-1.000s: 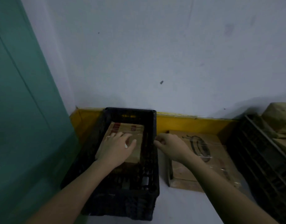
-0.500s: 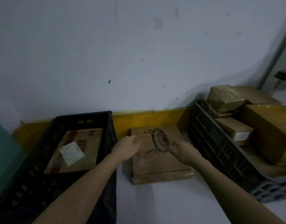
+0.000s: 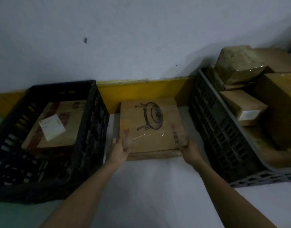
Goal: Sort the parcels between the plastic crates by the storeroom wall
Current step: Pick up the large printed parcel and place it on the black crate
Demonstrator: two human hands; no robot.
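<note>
A flat brown cardboard parcel printed with a round black drawing (image 3: 149, 127) lies on the pale floor (image 3: 149, 186), its long axis running from the person toward the yellow skirting (image 3: 138, 92). The left hand (image 3: 120, 149) grips the parcel's near left corner, thumb on top; the right hand (image 3: 188, 148) grips its near right corner. Left of the parcel stands a black plastic crate (image 3: 92, 129) holding a labelled cardboard box (image 3: 59, 125). Right of the parcel stands a grey plastic crate (image 3: 220, 132) piled with brown parcels (image 3: 243, 102).
</note>
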